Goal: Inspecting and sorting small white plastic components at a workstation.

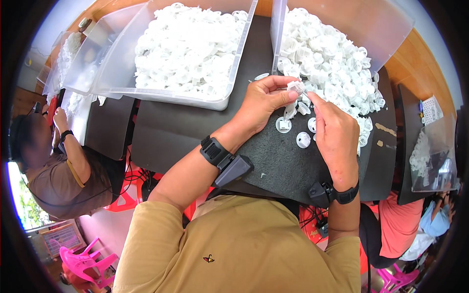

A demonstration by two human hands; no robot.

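Note:
My left hand (270,99) pinches a small white plastic part (294,86) between thumb and fingertips, over the table edge of a heap. My right hand (336,128) is closed, its index finger stretched toward that part. Something thin and dark shows at its fingertip against the part; its kind is too small to make out. Under my hands, several round white plastic pieces (303,140) lie on a black textured mat (278,166). Just beyond my right hand rises a heap of similar white plastic pieces (327,63), spilling out of a clear bin (361,24).
Another clear plastic bin (215,100) full of white pieces stands at the far left on the dark table (166,124). A person in a brown shirt (73,180) works at the left. On the right are a person's coral-coloured clothing (400,224) and a clear container (432,161).

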